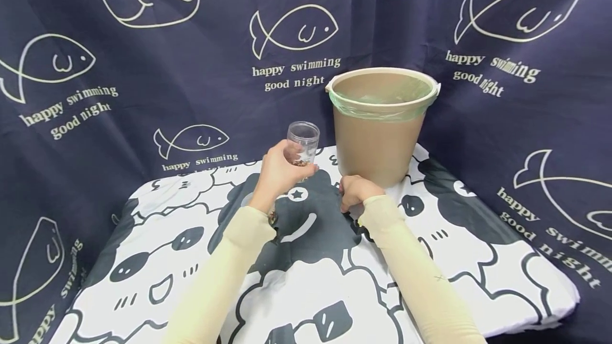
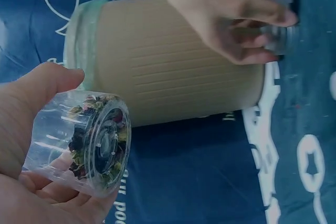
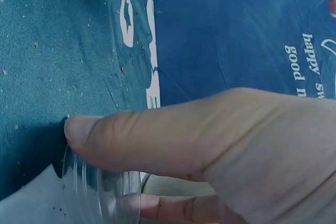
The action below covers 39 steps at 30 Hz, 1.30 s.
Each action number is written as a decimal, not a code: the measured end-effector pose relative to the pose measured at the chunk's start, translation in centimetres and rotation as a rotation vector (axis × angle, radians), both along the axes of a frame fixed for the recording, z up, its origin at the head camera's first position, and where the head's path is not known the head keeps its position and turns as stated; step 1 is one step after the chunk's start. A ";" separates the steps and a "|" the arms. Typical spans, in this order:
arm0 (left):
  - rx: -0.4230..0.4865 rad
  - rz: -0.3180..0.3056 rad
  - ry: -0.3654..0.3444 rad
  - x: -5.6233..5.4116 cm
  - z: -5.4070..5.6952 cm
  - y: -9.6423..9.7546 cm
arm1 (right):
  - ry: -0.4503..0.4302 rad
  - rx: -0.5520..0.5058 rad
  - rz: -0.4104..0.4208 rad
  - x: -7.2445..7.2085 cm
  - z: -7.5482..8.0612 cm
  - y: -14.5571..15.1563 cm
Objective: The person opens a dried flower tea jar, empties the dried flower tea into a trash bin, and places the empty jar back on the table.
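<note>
My left hand (image 1: 282,171) holds a clear plastic jar (image 1: 306,134) above the table, thumb on one side and fingers round the other. Dried flowers and leaves (image 2: 81,150) lie at the jar's base. Low at the table in front of the bin, my right hand (image 1: 358,192) grips a clear ridged plastic piece that looks like a jar lid (image 3: 100,195); its thumb lies over the near side, and part of the lid is hidden behind the fingers. Partly behind my left wrist, a small clear container with dried bits (image 1: 272,218) shows on the cloth.
A tan bin (image 1: 377,142) with a green liner (image 1: 382,113) stands at the back right, just behind my right hand. Small crumbs (image 3: 35,44) are scattered on the patterned tablecloth (image 1: 311,232). A dark blue printed curtain (image 1: 215,94) hangs round the table.
</note>
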<state>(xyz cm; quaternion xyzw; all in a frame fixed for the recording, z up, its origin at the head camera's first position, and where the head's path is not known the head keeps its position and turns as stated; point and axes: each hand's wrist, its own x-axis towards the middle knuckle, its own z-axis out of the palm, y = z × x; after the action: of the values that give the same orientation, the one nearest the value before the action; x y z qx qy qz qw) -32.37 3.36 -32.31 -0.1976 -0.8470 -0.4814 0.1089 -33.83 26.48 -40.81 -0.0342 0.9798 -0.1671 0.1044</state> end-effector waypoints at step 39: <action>-0.160 0.003 0.234 -2.9 12.7 6.4 | 0.009 -0.014 -0.047 1.2 0.2 0.0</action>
<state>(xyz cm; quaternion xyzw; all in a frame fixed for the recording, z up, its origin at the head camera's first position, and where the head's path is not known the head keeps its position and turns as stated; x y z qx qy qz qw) -35.31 9.72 -19.61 -0.2590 -0.8645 -0.3858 0.1915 -32.67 26.44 -40.59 -0.0126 0.9796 -0.1762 0.0956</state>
